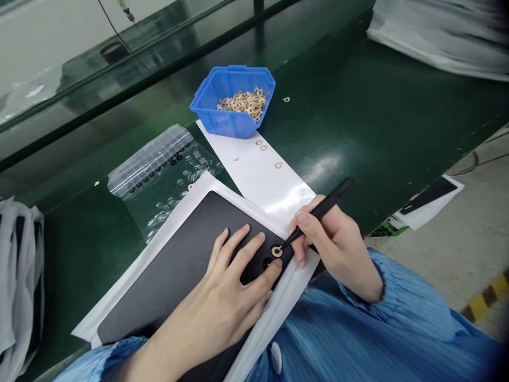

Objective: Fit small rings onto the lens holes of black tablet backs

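Note:
A flat black panel [175, 254] with rounded corners lies on a white foam sheet [131, 289] in front of me. My left hand [230, 286] rests on it, fingers spread, the index fingertip beside a round hole. In my right hand [334, 239] are black tweezers [324, 207], gripped like a pen and slanting down to the left. Their tips touch a tan ring-shaped piece [277, 251] that sits at a round hole near the panel's right corner. A second hole is partly hidden by my left index finger.
Beyond the panel, a blue bin [226, 124] holds many tan rings [244, 102]. A few loose rings lie on a white sheet [254, 170]. To the left is a clear zip bag [159, 175] with small round parts. Wrapped stacks [19, 276] stand at the left and far right [441, 37].

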Demonstrator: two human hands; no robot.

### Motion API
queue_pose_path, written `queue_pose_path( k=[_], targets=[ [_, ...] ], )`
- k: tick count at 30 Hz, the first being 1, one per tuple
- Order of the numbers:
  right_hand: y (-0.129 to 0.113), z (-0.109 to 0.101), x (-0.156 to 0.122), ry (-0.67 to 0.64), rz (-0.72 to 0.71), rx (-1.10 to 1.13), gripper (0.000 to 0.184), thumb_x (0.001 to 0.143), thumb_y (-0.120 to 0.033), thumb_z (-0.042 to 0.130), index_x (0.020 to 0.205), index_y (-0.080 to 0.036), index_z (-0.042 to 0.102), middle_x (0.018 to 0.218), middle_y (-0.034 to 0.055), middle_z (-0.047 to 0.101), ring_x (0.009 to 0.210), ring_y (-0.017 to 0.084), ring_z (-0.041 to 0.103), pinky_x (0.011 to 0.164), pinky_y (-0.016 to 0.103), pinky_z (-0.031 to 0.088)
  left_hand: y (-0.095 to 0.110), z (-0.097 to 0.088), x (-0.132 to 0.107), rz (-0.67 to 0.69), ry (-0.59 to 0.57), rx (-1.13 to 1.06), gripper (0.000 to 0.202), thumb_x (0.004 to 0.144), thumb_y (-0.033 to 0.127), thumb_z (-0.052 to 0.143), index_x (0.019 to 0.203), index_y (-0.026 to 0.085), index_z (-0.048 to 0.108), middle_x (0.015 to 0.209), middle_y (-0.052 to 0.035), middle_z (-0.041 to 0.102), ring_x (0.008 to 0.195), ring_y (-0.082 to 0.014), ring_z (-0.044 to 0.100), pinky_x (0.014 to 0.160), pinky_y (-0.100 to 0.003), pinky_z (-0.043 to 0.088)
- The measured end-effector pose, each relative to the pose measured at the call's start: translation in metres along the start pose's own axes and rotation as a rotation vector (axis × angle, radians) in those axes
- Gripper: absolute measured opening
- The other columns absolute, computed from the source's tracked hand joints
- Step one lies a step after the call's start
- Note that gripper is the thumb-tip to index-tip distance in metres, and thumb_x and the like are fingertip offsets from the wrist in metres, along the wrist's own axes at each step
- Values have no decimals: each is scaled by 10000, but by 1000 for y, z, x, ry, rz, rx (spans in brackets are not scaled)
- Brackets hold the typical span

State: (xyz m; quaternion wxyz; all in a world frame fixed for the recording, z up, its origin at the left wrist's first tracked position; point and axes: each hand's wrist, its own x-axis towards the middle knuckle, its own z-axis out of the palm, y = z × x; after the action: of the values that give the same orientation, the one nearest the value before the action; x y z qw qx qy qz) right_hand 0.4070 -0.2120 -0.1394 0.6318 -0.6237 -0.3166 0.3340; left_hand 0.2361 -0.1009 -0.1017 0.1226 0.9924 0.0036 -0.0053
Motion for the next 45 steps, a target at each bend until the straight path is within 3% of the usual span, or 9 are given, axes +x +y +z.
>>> queue_pose_path(
  k=[6,10,13,18,26,33,45],
  targets=[
    [1,1,-1,14,-75,-41,177,919,-340,474,796,-214,456,441,-68,521,334,100,515,368,228,444,0,1,-1,2,-3,2,376,918,165,449,1289,219,475,1376,-145,366,1367,-357,201,1054,-658,242],
    [7,1,-6,32,-329,-122,73,905,-194,478,834,-210,491,599,-27,539,437,98,545,431,252,453,0,1,0,-6,-5,18,397,931,185,435,1328,194,431,1378,-139,392,1363,-339,219,1064,-637,250],
    [13,2,-11,52,-473,-145,100,884,-127,475,885,-221,510,721,8,549,548,119,570,504,289,477,0,0,2,-9,-10,37,440,939,212,429,1372,151,379,1380,-143,408,1350,-340,238,1061,-623,271],
    [17,5,-15,154,-449,-15,133,923,-144,422,967,-232,512,784,25,561,540,113,582,433,271,485,1,-1,4,-9,-12,64,451,937,240,434,1381,177,392,1374,-129,429,1322,-350,277,1031,-615,317],
    [17,5,-15,133,-461,-1,108,913,-162,441,952,-236,509,757,30,593,553,139,583,455,291,485,6,2,6,-38,47,101,395,932,222,432,1317,134,449,1320,-156,455,1261,-360,343,1000,-620,341],
    [18,5,-16,121,-493,-57,158,875,-109,471,946,-237,531,762,23,581,574,141,579,490,302,462,6,1,7,-48,4,85,398,939,198,412,1336,179,418,1378,-142,396,1278,-363,308,996,-650,312],
    [22,4,-16,88,-569,-43,129,851,-126,545,945,-214,549,758,21,570,636,152,601,532,305,494,2,5,10,-84,128,-46,299,922,167,455,1210,95,422,1295,-154,482,1282,-270,334,1102,-522,248]
  ],
)
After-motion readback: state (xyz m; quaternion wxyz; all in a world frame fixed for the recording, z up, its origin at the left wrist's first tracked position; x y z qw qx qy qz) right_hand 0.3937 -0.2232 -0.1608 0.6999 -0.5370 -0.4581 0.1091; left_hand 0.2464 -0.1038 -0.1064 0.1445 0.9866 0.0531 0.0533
